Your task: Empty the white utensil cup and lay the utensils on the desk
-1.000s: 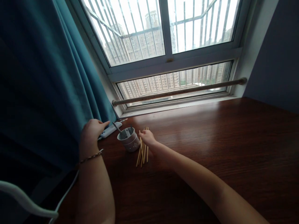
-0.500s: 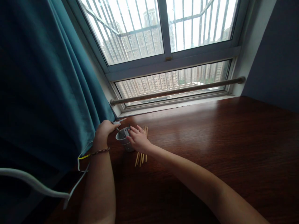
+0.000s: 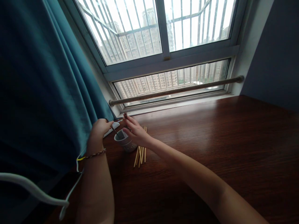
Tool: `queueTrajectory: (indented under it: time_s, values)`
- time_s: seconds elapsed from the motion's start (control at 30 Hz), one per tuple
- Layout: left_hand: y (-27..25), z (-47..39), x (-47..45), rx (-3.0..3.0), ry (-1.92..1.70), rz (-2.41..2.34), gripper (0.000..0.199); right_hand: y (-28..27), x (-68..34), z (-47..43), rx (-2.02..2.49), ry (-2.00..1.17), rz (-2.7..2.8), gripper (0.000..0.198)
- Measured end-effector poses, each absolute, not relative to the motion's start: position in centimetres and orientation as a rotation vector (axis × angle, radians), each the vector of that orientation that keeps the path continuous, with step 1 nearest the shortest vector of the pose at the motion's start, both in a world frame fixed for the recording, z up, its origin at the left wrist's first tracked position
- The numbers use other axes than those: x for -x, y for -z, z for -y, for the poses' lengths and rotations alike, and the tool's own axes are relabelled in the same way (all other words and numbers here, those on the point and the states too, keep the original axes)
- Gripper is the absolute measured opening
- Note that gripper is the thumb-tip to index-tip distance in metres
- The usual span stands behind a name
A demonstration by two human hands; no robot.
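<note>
Right hand (image 3: 135,132) has moved off the chopsticks (image 3: 140,154) onto the cup (image 3: 125,141), fingers curled over its 3 o'clock rim; left hand (image 3: 99,129) now pinches the spoon (image 3: 114,130) at 9 o'clock.

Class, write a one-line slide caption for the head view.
Both hands, left hand and right hand, meet over a small cup beside chopsticks on a wooden table.

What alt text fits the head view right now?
Both hands meet over a small white cup on a dark wooden table: the left hand at its rim, the right hand across it. Wooden sticks lie beside the cup, under a barred window with a teal curtain.
</note>
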State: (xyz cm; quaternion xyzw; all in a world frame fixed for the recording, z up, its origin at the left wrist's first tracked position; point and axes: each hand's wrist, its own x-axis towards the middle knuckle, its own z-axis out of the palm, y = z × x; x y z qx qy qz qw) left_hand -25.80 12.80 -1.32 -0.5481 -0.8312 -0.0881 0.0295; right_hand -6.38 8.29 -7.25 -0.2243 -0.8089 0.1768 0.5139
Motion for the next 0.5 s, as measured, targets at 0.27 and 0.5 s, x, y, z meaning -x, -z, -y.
queueTrajectory:
  time_s: [0.27,0.5]
  values:
    - [-1.7,-8.7,22.9,1.529,0.480,2.412,0.030,3.2,2.1,-9.0,0.622,-0.534,1.518,0.036]
    - [-3.7,-4.4,19.9,1.430,0.833,2.054,0.026,7.1,1.2,-13.1,1.067,-0.977,1.404,0.025]
